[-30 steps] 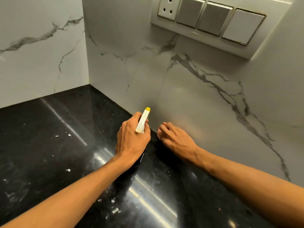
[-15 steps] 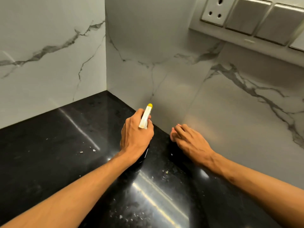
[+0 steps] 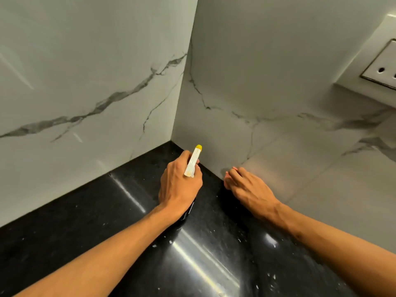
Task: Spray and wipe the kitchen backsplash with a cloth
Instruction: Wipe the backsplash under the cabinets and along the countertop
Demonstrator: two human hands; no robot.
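Note:
My left hand [image 3: 180, 187] grips a spray bottle [image 3: 192, 161] with a white head and a yellow nozzle. The nozzle points at the white marble backsplash [image 3: 278, 103] close to the corner, and the bottle's dark body is mostly hidden under my palm. To its right, my right hand [image 3: 248, 187] lies low on the black countertop [image 3: 85, 221] at the foot of the backsplash. Its fingers curl over a matte black cloth [image 3: 225, 194] that hardly stands out from the counter. The two hands are a palm's width apart.
A second marble wall [image 3: 85, 82] meets the backsplash in a corner just left of the bottle. A socket plate [image 3: 383, 69] sits high at the right edge. White crumbs speckle the glossy counter in front of my arms.
Both hands have shifted left along the base of the backsplash toward the corner. The switch panel has slid out to the right edge of view. The grips look unchanged.

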